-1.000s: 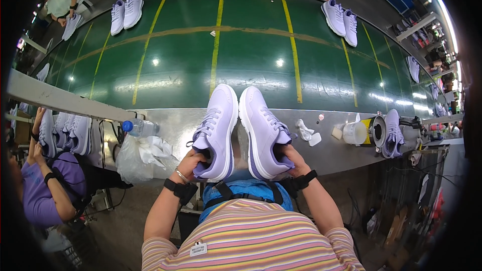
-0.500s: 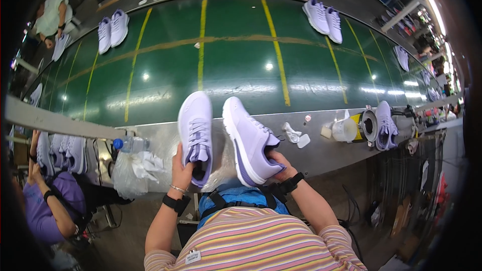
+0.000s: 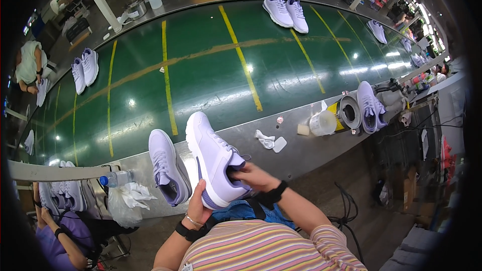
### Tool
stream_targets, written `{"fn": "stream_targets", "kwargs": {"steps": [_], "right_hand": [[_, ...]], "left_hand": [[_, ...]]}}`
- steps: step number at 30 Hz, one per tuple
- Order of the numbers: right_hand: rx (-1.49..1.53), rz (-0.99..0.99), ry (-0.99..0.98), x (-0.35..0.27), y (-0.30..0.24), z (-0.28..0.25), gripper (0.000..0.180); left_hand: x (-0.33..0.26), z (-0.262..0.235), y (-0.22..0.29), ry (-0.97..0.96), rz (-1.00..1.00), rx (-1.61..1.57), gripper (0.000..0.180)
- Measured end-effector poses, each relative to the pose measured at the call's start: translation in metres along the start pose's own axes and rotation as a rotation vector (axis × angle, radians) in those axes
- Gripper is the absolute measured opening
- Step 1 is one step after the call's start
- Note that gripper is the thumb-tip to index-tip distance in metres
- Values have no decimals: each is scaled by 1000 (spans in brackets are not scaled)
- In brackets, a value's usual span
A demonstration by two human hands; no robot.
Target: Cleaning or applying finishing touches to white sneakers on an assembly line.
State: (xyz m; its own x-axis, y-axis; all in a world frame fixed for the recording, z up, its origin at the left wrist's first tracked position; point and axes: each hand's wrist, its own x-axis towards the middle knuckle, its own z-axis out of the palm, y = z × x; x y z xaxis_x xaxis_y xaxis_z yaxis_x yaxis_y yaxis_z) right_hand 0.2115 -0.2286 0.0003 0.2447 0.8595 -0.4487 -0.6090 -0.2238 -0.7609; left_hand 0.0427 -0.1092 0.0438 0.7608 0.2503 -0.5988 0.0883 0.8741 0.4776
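Note:
A lavender sneaker [image 3: 213,158] with a white sole is held tilted over the metal ledge, toe pointing away from me. My left hand [image 3: 200,205] grips it at the heel and sole, thumb up along the side. At the shoe's collar, my right hand [image 3: 257,178] has its fingers curled into the opening; the fingertips are hidden inside and slightly blurred. A matching sneaker [image 3: 163,163] stands just to the left on the ledge, with neither hand on it.
Beyond the metal ledge [image 3: 228,133] runs a green conveyor belt [image 3: 196,85] with yellow lines, carrying pairs of sneakers [image 3: 285,12]. A white tub [image 3: 323,123], an open can [image 3: 349,112] and another sneaker pair [image 3: 370,108] sit right. A bottle [image 3: 118,178] and plastic bag [image 3: 125,208] are left.
My left hand has let go of the left sneaker, now on the ledge, and taken the other sneaker's heel. My right hand has shifted from that heel to the collar opening. The view has turned.

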Motion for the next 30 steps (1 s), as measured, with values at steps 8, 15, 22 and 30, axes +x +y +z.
{"fn": "stream_targets", "kwargs": {"steps": [8, 15, 22, 30], "right_hand": [[-1222, -656, 843, 42, 10, -107, 24], [-659, -552, 621, 4, 3, -69, 11], [-753, -616, 334, 17, 29, -9, 9], [-774, -699, 413, 12, 44, -12, 7]], "left_hand": [[46, -17, -32, 317, 212, 149, 51], [79, -30, -59, 474, 342, 607, 68], [88, -29, -65, 519, 354, 784, 71], [91, -33, -68, 540, 341, 805, 73]]}}
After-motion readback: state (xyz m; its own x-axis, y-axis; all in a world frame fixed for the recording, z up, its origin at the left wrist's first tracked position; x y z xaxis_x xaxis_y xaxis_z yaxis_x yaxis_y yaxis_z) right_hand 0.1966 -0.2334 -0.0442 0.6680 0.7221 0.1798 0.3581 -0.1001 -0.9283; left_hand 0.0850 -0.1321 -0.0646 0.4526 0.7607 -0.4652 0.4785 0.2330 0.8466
